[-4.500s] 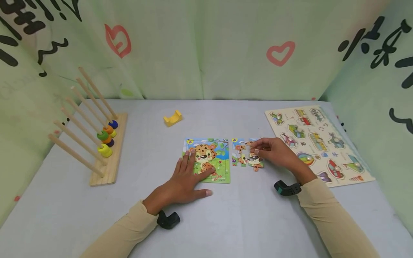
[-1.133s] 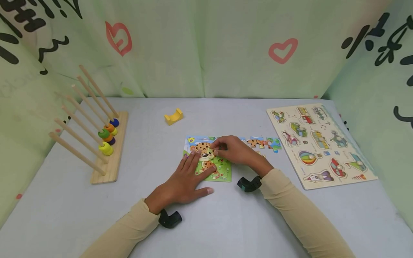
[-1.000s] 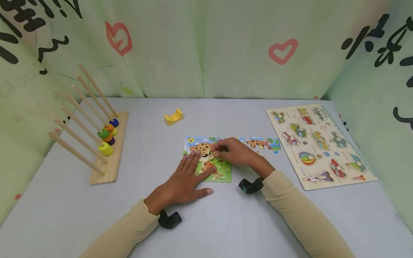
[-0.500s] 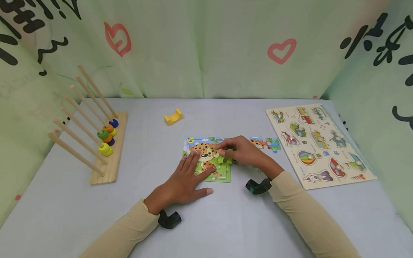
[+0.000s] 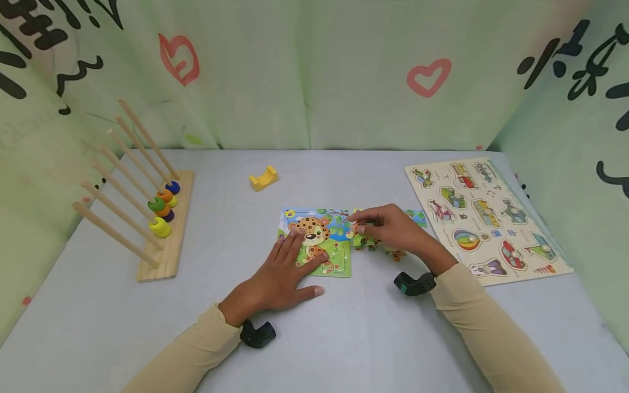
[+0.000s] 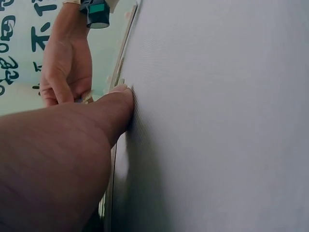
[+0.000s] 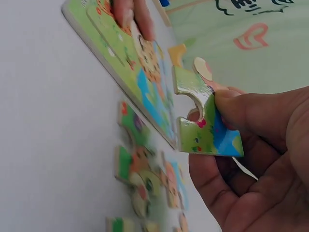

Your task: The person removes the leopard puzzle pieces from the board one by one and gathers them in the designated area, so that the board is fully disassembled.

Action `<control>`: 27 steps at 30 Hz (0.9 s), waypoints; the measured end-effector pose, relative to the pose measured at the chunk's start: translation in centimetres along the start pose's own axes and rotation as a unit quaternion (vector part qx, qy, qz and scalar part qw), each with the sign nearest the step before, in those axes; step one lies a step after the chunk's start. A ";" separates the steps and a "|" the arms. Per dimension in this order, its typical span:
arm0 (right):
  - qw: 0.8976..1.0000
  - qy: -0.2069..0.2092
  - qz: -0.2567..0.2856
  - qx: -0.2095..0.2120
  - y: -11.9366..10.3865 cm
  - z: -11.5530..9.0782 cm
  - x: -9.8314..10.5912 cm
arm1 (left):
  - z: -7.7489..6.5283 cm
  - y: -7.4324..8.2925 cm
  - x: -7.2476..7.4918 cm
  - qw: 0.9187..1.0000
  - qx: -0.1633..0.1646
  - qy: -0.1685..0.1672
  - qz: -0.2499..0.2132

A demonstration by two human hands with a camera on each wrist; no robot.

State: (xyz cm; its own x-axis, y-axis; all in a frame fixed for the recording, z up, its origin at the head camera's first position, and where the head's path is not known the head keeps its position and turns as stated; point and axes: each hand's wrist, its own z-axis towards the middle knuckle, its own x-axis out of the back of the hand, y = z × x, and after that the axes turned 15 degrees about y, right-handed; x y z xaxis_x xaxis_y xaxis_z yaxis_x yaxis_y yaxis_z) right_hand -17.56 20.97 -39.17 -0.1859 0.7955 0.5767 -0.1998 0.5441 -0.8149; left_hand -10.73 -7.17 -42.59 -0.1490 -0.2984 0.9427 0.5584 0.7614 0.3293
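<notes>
My left hand (image 5: 282, 273) lies flat with spread fingers on a leopard jigsaw puzzle (image 5: 339, 259) in its board, hiding the board's left part. Beside the board's right edge, my right hand (image 5: 400, 229) pinches a jigsaw piece (image 7: 198, 137) between thumb and fingers. The piece is green and blue with a small red flower and a rounded notch, and it is held tilted above the table in the right wrist view. Several loose jigsaw pieces (image 7: 140, 174) with animal parts lie on the table below it, partly hidden by the right hand in the head view.
A wooden picture board (image 5: 464, 265) with knobbed vehicle and animal shapes lies at the right. On the left stands a wooden peg stand (image 5: 169, 259) with several coloured rings. A yellow curved block (image 5: 263, 179) sits behind the puzzle. Green curtains enclose the back and sides.
My right hand has moved right, from over the puzzle to the loose pieces, carrying the jigsaw piece. The puzzle's upper right has come into view. My left hand has stayed in place.
</notes>
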 end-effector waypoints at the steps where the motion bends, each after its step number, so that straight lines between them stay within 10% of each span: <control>1: 1.000 0.005 0.002 0.000 0.1 -0.1 0.4 | 0.0 0.0 0.0 1.000 -0.001 0.002 0.000; 17: 0.997 0.046 -0.057 -0.010 2.2 -2.7 5.0 | -0.1 0.1 0.2 1.000 0.009 0.005 -0.007; 27: 0.997 -0.007 -0.073 -0.018 3.2 -3.9 7.1 | 0.0 0.2 0.1 1.000 0.011 0.001 -0.004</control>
State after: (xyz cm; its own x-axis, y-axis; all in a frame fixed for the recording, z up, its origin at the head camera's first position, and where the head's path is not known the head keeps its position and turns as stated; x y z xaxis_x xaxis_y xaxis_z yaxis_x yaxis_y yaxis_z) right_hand -15.76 29.38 -37.94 -0.1704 0.7038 0.6897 -0.1914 0.6629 -0.7238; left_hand -10.65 -7.02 -42.48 -0.1524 -0.3055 0.9399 0.5384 0.7718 0.3382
